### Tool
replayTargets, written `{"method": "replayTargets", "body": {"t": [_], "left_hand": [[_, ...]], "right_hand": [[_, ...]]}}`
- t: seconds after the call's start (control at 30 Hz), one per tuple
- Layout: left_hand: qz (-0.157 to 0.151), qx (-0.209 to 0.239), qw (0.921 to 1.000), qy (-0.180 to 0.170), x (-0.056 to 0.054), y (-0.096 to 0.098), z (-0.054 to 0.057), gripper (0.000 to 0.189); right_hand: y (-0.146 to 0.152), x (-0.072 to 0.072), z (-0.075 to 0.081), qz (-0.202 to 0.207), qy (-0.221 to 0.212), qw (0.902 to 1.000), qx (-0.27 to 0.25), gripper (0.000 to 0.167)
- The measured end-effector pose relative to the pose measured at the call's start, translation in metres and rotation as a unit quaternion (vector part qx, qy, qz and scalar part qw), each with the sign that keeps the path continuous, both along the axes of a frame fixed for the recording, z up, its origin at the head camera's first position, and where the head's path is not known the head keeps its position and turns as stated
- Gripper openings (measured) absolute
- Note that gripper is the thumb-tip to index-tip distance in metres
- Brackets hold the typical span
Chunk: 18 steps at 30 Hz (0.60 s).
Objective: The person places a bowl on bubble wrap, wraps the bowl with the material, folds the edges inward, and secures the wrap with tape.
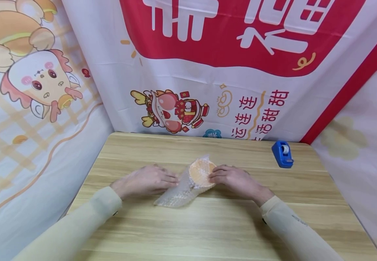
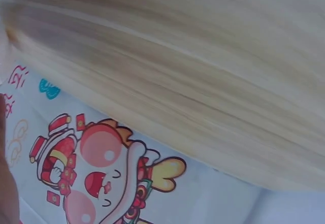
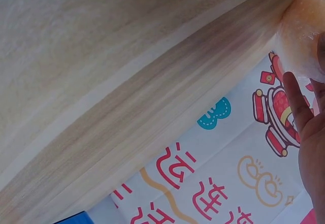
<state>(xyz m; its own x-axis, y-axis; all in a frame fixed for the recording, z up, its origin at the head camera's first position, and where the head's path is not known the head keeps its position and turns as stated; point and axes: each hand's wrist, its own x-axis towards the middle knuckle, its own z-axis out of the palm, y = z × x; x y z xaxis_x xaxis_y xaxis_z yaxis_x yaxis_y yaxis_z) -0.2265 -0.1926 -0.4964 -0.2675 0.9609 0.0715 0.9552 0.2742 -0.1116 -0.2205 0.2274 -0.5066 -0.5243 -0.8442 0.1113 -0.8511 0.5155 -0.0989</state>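
Observation:
Near the middle of the table lies a round orange object (image 1: 197, 172) in clear bubble wrap (image 1: 178, 193), a loose flap of which trails toward the front left. My right hand (image 1: 235, 180) holds the wrapped object from its right side, fingers over the rim. In the right wrist view, fingers of the right hand (image 3: 311, 148) reach up to the wrapped orange object (image 3: 304, 33). On the other side, my left hand (image 1: 149, 179) stretches its fingers to the wrap's left edge. Only a sliver of the left hand (image 2: 7, 183) shows in the left wrist view.
A blue tape dispenser (image 1: 283, 155) stands at the back right of the wooden table (image 1: 208, 232). Behind the table hangs a printed red and white cloth (image 1: 175, 76). Another patterned cloth (image 1: 87, 145) borders the left side.

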Motion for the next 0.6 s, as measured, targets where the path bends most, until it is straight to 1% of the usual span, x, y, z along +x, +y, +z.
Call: {"method": "replayTargets", "body": {"t": [0.1,0.17,0.27,0.43,0.6], "left_hand": [[-0.036,0.003,0.9992,0.016,-0.0002,-0.0047,-0.0016,0.041],[-0.062,0.007,0.9976,0.031,0.0005,-0.0063,-0.0015,0.041],[-0.088,0.006,0.9952,0.043,0.0019,-0.0056,-0.0017,0.04],[-0.111,-0.007,0.9926,0.049,0.0049,-0.0014,-0.0022,0.035],[-0.117,-0.023,0.991,0.061,0.0082,0.0008,-0.0032,0.033]], "right_hand": [[-0.0006,-0.0001,0.0008,0.0,-0.003,1.0,-0.003,0.047],[-0.0008,0.0003,0.0017,-0.005,-0.014,0.9999,-0.006,0.047],[-0.001,0.0007,0.0022,-0.011,-0.026,0.9996,-0.005,0.048],[-0.0012,0.0009,0.003,-0.021,-0.035,0.9992,0.003,0.047],[-0.002,0.0014,0.004,-0.017,-0.025,0.9995,0.007,0.047]]}}
